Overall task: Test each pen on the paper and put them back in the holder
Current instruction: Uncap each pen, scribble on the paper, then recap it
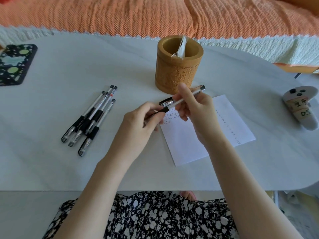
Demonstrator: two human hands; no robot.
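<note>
Above the left part of a white paper point(188, 144) bearing rows of small written marks, both hands hold one pen point(184, 99). My right hand point(195, 109) grips its white barrel. The black grip end is pinched in my left hand point(139, 121). A black-and-clear cap point(166, 102) lies just above the pen between the hands; which hand holds it I cannot tell. The carved bamboo holder point(174, 75) stands upright just beyond the hands, with a wrapped plastic spoon point(180, 49) inside. Several capped pens point(91, 119) lie bundled on the table to the left.
A dark patterned phone case point(15, 64) lies at the far left of the white table point(51, 161). A grey fabric object with labels point(300, 109) sits at the right edge. An orange blanket point(155, 14) runs behind the table.
</note>
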